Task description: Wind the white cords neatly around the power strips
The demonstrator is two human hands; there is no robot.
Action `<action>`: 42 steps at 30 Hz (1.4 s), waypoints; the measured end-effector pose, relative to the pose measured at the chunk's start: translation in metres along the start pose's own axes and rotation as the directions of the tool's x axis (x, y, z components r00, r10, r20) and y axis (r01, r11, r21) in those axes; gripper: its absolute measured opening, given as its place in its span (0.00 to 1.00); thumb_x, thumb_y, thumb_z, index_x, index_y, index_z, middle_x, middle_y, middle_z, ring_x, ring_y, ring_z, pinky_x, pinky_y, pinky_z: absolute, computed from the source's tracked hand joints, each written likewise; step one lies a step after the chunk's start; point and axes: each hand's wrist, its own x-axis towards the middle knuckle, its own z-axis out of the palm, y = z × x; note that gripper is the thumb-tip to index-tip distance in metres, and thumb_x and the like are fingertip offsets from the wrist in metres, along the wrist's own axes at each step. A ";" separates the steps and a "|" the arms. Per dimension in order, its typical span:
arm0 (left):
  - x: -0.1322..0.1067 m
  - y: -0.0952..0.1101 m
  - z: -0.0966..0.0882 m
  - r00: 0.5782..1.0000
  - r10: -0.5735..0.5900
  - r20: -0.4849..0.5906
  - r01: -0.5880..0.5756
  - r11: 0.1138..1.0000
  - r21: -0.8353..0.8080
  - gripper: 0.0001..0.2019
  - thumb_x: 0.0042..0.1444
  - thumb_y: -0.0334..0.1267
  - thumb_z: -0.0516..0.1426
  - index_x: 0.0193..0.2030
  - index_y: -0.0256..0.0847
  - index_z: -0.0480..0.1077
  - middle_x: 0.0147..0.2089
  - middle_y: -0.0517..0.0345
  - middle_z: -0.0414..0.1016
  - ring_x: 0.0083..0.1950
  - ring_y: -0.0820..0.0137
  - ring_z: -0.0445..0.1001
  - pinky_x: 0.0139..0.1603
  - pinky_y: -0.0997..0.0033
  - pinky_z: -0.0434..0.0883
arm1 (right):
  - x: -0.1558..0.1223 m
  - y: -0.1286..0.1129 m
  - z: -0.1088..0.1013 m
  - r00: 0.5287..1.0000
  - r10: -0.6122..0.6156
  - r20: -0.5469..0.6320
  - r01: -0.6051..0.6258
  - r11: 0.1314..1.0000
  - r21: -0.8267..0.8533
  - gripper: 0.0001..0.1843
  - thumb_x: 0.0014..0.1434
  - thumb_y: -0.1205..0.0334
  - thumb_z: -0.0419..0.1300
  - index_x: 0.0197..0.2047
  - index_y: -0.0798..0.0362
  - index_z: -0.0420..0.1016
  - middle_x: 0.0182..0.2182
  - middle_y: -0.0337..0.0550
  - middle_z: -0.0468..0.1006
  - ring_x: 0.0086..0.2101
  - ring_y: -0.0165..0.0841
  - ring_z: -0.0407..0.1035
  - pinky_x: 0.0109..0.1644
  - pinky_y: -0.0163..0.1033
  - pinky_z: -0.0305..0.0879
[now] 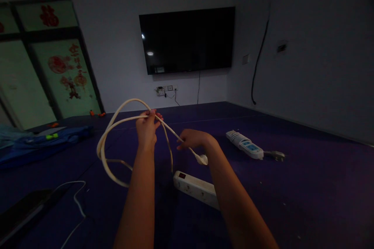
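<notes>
A cream power cord [108,129] hangs in large loops from my left hand [147,126], whose thumb and fingers are pinched round it. My right hand [193,139] grips the same cord a short way from its end, where a pale plug [202,159] dangles just below the fingers. One strand drops from my left hand to a white power strip [195,188] lying on the dark blue surface. The strip's far end shows a dark switch; my right forearm hides its near end.
A second power strip [247,146], wrapped in its own cord, lies to the right. At left are a dark flat device [25,210] with a thin white cable [78,202] and blue cloth [58,142]. A television [188,41] hangs on the far wall.
</notes>
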 end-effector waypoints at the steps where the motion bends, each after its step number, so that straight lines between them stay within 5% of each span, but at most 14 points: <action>1: 0.001 0.001 -0.002 1.000 -0.016 -0.022 0.016 1.000 -0.013 0.11 0.45 0.42 0.61 0.29 0.37 0.66 0.24 0.62 0.69 0.28 0.74 0.71 0.39 0.64 0.72 | 0.001 0.001 0.003 0.999 0.030 0.023 -0.030 1.000 0.006 0.13 0.43 0.66 0.64 0.13 0.55 0.68 0.12 0.36 0.66 0.18 0.28 0.62 0.24 0.33 0.54; 8: 0.006 -0.002 -0.010 0.994 -0.102 0.038 0.103 0.994 -0.032 0.12 0.45 0.41 0.62 0.31 0.38 0.65 0.27 0.61 0.72 0.32 0.73 0.73 0.43 0.62 0.70 | 0.015 -0.003 0.028 0.981 0.185 0.052 -0.190 0.971 0.144 0.17 0.54 0.63 0.57 0.16 0.55 0.65 0.12 0.39 0.67 0.14 0.28 0.62 0.16 0.32 0.58; 14: 0.000 -0.001 -0.006 0.969 -0.214 0.128 0.200 0.973 0.113 0.14 0.44 0.45 0.62 0.32 0.40 0.66 0.31 0.58 0.73 0.44 0.65 0.73 0.43 0.57 0.67 | 0.036 -0.006 0.054 0.956 0.239 0.169 -0.280 0.915 0.291 0.14 0.58 0.63 0.53 0.22 0.58 0.67 0.12 0.37 0.67 0.14 0.27 0.64 0.20 0.30 0.66; 20: -0.001 -0.002 -0.003 0.974 -0.184 0.132 0.169 0.979 0.116 0.12 0.43 0.43 0.62 0.33 0.40 0.68 0.32 0.57 0.71 0.43 0.65 0.70 0.39 0.61 0.68 | 0.043 -0.017 0.067 0.941 0.334 0.061 -0.330 0.857 0.396 0.06 0.57 0.71 0.53 0.33 0.60 0.70 0.15 0.36 0.68 0.15 0.28 0.65 0.23 0.36 0.69; 25: 0.000 -0.002 -0.002 0.981 -0.173 0.085 0.164 0.981 0.104 0.11 0.44 0.43 0.62 0.33 0.41 0.70 0.30 0.58 0.69 0.40 0.67 0.69 0.36 0.64 0.68 | 0.042 -0.018 0.069 0.940 0.338 0.043 -0.325 0.849 0.417 0.07 0.59 0.67 0.53 0.30 0.57 0.69 0.14 0.33 0.64 0.14 0.25 0.60 0.20 0.31 0.62; 30: -0.002 0.010 -0.002 0.981 -0.165 0.098 0.159 0.985 0.060 0.12 0.41 0.43 0.64 0.31 0.40 0.71 0.30 0.59 0.68 0.39 0.68 0.68 0.41 0.59 0.68 | 0.041 -0.014 0.067 0.939 0.342 0.039 -0.323 0.834 0.449 0.16 0.61 0.64 0.53 0.22 0.57 0.65 0.13 0.36 0.65 0.14 0.24 0.60 0.19 0.28 0.56; 35: -0.003 0.035 -0.010 0.960 -0.258 0.107 0.261 0.965 -0.017 0.14 0.45 0.49 0.62 0.30 0.39 0.71 0.31 0.57 0.71 0.44 0.64 0.70 0.56 0.39 0.56 | 0.039 -0.002 0.049 0.941 0.336 -0.041 -0.265 0.808 0.526 0.20 0.63 0.59 0.49 0.20 0.55 0.59 0.11 0.34 0.62 0.14 0.23 0.57 0.19 0.29 0.53; 39: 0.000 0.047 -0.020 0.951 -0.309 0.024 0.307 0.929 -0.207 0.18 0.51 0.55 0.55 0.30 0.40 0.70 0.38 0.53 0.74 0.47 0.62 0.72 0.61 0.35 0.41 | 0.032 0.011 0.030 0.926 0.324 -0.195 -0.112 0.729 0.675 0.22 0.59 0.52 0.56 0.20 0.53 0.55 0.11 0.28 0.55 0.14 0.20 0.51 0.20 0.28 0.54; 42: 0.003 0.054 -0.028 0.960 -0.281 -0.001 0.259 0.885 -0.387 0.21 0.51 0.59 0.52 0.32 0.42 0.70 0.39 0.53 0.75 0.48 0.61 0.73 0.61 0.38 0.48 | 0.026 0.020 0.018 0.871 0.370 -0.322 -0.034 0.701 0.712 0.23 0.53 0.52 0.62 0.18 0.53 0.55 0.11 0.27 0.54 0.14 0.20 0.49 0.19 0.28 0.52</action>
